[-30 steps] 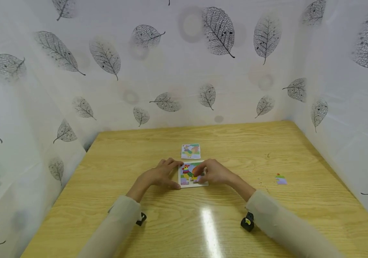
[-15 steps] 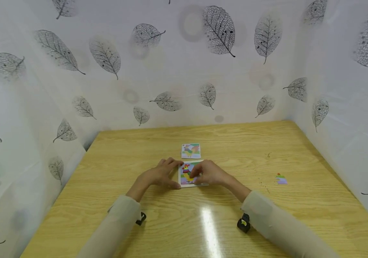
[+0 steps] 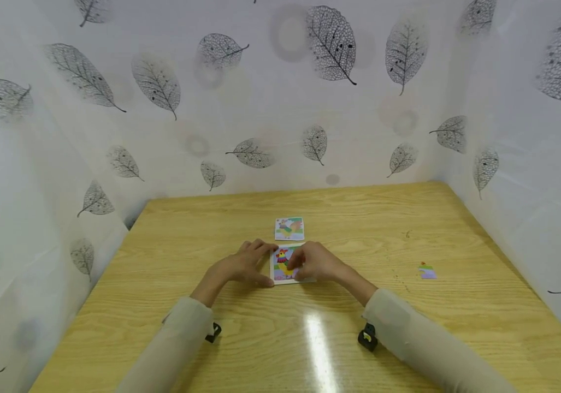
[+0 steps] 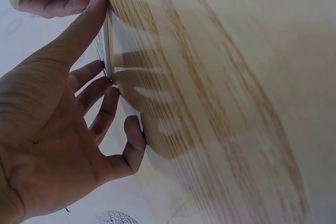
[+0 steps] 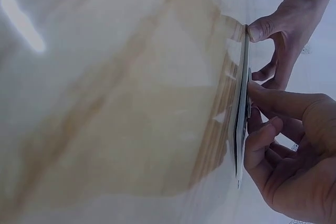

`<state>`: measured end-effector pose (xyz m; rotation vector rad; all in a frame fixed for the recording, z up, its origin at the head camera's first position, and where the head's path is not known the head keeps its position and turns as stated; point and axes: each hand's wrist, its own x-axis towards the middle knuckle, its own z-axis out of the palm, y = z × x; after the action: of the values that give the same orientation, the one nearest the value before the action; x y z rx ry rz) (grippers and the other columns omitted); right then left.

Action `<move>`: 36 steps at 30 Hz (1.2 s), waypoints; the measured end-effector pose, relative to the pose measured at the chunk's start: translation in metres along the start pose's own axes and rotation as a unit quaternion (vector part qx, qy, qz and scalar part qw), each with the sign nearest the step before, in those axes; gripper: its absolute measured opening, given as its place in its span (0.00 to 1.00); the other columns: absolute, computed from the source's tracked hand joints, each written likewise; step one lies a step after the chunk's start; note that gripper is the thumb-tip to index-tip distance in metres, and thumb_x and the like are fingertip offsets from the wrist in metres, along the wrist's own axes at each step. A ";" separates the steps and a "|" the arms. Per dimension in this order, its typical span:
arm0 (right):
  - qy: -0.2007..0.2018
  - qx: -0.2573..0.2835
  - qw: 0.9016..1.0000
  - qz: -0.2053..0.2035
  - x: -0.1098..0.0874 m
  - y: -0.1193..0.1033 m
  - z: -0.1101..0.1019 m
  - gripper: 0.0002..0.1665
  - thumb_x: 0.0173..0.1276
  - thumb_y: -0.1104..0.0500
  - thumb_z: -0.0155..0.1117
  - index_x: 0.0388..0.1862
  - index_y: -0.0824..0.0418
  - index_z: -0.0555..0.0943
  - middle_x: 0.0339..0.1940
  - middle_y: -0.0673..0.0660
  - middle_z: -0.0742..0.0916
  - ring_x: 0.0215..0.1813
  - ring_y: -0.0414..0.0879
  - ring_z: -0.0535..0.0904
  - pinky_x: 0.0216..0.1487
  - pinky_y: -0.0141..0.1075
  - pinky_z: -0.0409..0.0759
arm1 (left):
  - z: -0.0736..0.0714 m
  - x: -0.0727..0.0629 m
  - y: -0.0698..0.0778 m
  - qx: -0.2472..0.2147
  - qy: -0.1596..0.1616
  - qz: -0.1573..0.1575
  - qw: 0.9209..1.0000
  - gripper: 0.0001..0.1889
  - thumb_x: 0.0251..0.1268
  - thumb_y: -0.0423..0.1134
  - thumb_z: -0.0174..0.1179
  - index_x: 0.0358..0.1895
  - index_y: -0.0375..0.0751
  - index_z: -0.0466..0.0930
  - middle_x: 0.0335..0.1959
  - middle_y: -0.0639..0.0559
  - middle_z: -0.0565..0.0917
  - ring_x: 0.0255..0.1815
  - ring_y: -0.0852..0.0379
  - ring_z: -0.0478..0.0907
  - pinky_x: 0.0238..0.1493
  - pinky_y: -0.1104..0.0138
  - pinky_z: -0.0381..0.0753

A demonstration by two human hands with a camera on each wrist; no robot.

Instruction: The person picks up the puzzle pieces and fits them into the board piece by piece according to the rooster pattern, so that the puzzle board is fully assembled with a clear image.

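Observation:
A small jigsaw puzzle tray (image 3: 278, 263) with a white border and a bright rooster picture lies on the table. My left hand (image 3: 242, 267) holds its left side, thumb at the near corner and fingertips at the far corner. Over the tray's right half is my right hand (image 3: 320, 263), hiding that part of the picture. Its thumb and fingers pinch a thin puzzle piece (image 5: 249, 100), seen edge-on in the right wrist view, right at the tray's surface. In the left wrist view, the left thumb (image 4: 86, 27) reaches along the tray's edge towards the right fingers.
Just beyond the tray lies a square card (image 3: 289, 228) with a paler rooster picture. Loose puzzle bits (image 3: 426, 271) in green and purple lie to the right on the wooden table (image 3: 201, 224). A leaf-patterned curtain (image 3: 270, 98) encloses the table's back and sides.
My right hand has shifted slightly left over the tray with the piece. The pale gap near the rooster's feet is now covered with colour. My left hand keeps its place.

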<state>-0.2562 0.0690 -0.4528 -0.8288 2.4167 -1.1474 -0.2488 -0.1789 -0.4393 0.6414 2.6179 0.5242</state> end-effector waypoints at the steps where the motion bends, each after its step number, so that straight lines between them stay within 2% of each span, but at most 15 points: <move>1: -0.001 0.001 1.000 -0.002 0.000 0.000 0.000 0.11 0.57 0.71 0.78 0.40 0.64 0.90 0.38 0.53 0.90 0.43 0.46 0.82 0.52 0.43 0.82 | 0.000 0.000 0.000 0.000 0.000 -0.001 1.000 0.47 0.62 0.52 0.75 0.81 0.47 0.60 0.71 0.46 0.66 0.70 0.43 0.61 0.70 0.39 0.69; 10: -0.002 0.010 1.000 -0.001 0.000 -0.001 0.000 0.13 0.57 0.72 0.78 0.41 0.64 0.89 0.44 0.55 0.88 0.49 0.49 0.83 0.58 0.47 0.82 | -0.001 -0.002 0.001 -0.007 -0.002 -0.004 1.000 0.48 0.60 0.52 0.76 0.80 0.48 0.61 0.71 0.47 0.66 0.68 0.44 0.61 0.70 0.40 0.70; 16: 0.007 -0.016 1.000 0.007 0.001 -0.003 0.003 0.13 0.55 0.73 0.77 0.39 0.63 0.89 0.42 0.54 0.84 0.46 0.47 0.78 0.54 0.44 0.81 | -0.002 -0.002 0.001 -0.010 -0.002 -0.001 1.000 0.48 0.60 0.53 0.76 0.80 0.48 0.61 0.71 0.47 0.66 0.68 0.44 0.61 0.70 0.40 0.69; 21: 0.002 -0.030 0.999 0.017 0.002 -0.006 0.005 0.13 0.56 0.74 0.76 0.39 0.63 0.89 0.41 0.53 0.87 0.45 0.47 0.81 0.54 0.44 0.82 | -0.002 -0.001 0.001 -0.007 -0.001 0.002 1.000 0.48 0.60 0.52 0.77 0.80 0.47 0.61 0.71 0.47 0.67 0.68 0.44 0.61 0.70 0.40 0.69; 33: -0.007 -0.016 0.999 0.029 0.000 -0.010 0.003 0.12 0.58 0.73 0.75 0.40 0.64 0.89 0.41 0.54 0.89 0.47 0.49 0.83 0.57 0.46 0.83 | -0.001 -0.001 0.000 -0.006 -0.002 -0.003 1.000 0.48 0.60 0.52 0.76 0.80 0.47 0.60 0.71 0.47 0.66 0.69 0.43 0.61 0.71 0.39 0.68; 35: -0.010 -0.016 1.000 0.025 -0.002 -0.009 0.001 0.12 0.59 0.73 0.75 0.41 0.64 0.89 0.42 0.54 0.90 0.48 0.48 0.83 0.55 0.43 0.83 | -0.001 0.000 0.001 -0.002 -0.002 -0.002 1.000 0.48 0.60 0.53 0.76 0.80 0.47 0.60 0.71 0.46 0.66 0.69 0.42 0.61 0.71 0.39 0.68; 36: -0.011 -0.016 1.000 0.024 -0.003 -0.008 0.000 0.12 0.59 0.72 0.75 0.42 0.63 0.90 0.43 0.54 0.90 0.47 0.48 0.83 0.51 0.42 0.84 | -0.002 0.000 0.001 -0.001 -0.003 -0.002 1.000 0.48 0.60 0.53 0.76 0.81 0.47 0.60 0.71 0.46 0.66 0.70 0.42 0.61 0.71 0.40 0.68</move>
<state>-0.2510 0.0667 -0.4467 -0.7847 2.4297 -1.0803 -0.2490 -0.1787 -0.4376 0.6357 2.6131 0.5220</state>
